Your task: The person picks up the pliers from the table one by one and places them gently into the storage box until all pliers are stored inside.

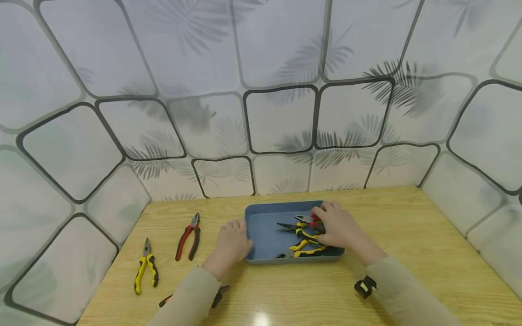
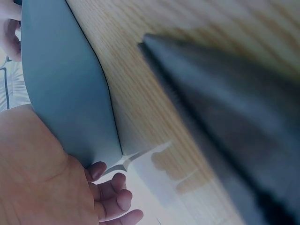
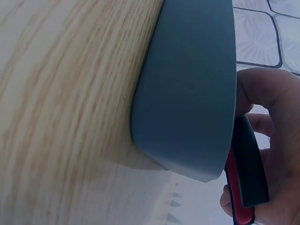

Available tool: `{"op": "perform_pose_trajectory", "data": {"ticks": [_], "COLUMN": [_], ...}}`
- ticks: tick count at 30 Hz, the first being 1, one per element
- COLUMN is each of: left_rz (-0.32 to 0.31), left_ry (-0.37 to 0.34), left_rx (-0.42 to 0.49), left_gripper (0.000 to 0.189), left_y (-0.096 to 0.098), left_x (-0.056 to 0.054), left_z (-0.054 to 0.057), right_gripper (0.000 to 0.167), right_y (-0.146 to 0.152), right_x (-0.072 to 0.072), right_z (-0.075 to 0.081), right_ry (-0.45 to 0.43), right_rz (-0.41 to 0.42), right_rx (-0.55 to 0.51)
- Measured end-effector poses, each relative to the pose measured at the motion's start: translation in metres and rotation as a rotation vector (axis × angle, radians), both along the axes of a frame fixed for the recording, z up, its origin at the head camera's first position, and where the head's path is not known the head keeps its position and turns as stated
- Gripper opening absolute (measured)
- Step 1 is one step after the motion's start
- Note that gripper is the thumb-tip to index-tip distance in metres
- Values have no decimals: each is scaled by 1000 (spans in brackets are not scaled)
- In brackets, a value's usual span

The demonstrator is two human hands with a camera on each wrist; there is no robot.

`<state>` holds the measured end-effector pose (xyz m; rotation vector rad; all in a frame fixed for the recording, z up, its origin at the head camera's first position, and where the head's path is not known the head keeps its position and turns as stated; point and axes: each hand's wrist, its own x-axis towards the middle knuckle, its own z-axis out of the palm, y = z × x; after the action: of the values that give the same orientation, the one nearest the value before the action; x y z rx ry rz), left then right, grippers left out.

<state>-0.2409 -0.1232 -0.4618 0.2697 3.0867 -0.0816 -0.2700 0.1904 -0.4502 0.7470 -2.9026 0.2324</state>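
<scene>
My left hand [image 1: 233, 240] rests against the left rim of a blue-grey tray [image 1: 261, 261], its fingers loosely bent outside the wall in the left wrist view. Over the tray's right side, my right hand [image 1: 336, 228] grips the handles of red-and-black pliers [image 3: 248, 168]; their jaws point left inside the tray. Below them in the tray are yellow-and-black long-nose pliers [image 1: 287, 227] with dark jaws. Another pair of yellow-and-black pliers [image 1: 303, 250] lies by the near wall, its handle ends toward the right corner.
Left on the wooden table [image 1: 293, 294] lie red-and-black pliers [image 1: 189, 237] and yellow-and-black long-nose pliers [image 1: 146, 265]. Dark-jawed pliers [image 1: 220, 295] lie partly hidden beneath my left forearm. A patterned curtain [image 1: 281, 122] encloses the back and sides.
</scene>
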Motion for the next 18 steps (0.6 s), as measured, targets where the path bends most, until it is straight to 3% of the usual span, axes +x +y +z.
{"op": "perform_pose_trajectory", "data": {"ticks": [18], "left_rz": [15], "left_ry": [-28], "left_rx": [0], "left_gripper": [40], "left_y": [1], "left_x": [-1], "left_z": [1], "right_gripper": [47], "right_y": [-12], "right_x": [-8], "right_z": [1], "right_ry": [-1], "right_rz": [43], "right_rx": [26]}}
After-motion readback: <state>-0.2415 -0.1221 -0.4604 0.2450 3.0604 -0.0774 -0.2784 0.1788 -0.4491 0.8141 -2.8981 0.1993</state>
